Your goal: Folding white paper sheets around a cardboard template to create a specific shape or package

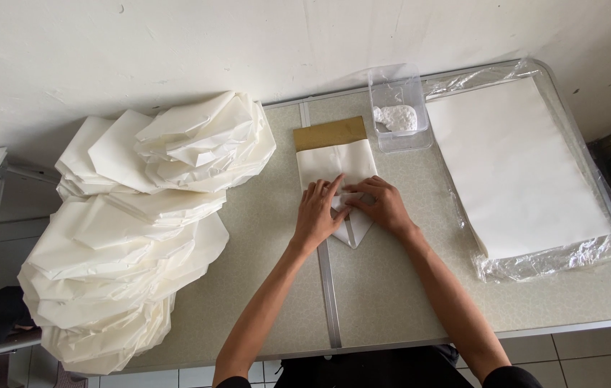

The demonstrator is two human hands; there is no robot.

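A white paper piece [336,167] lies on the table [262,244], folded to a point toward me, over a gold-brown board [330,133] that shows at its far end. My left hand [318,212] presses flat on the paper's left fold, index finger stretched toward the middle. My right hand [381,205] presses the right fold, its fingers meeting the left hand's fingertips at the centre. Both hands lie on the paper, fingers apart, gripping nothing.
A big heap of folded white paper pieces [133,230] fills the table's left side. A stack of flat white sheets in clear plastic wrap [521,172] lies at the right. A clear plastic tub with white paste [397,111] stands at the back. A wall runs behind.
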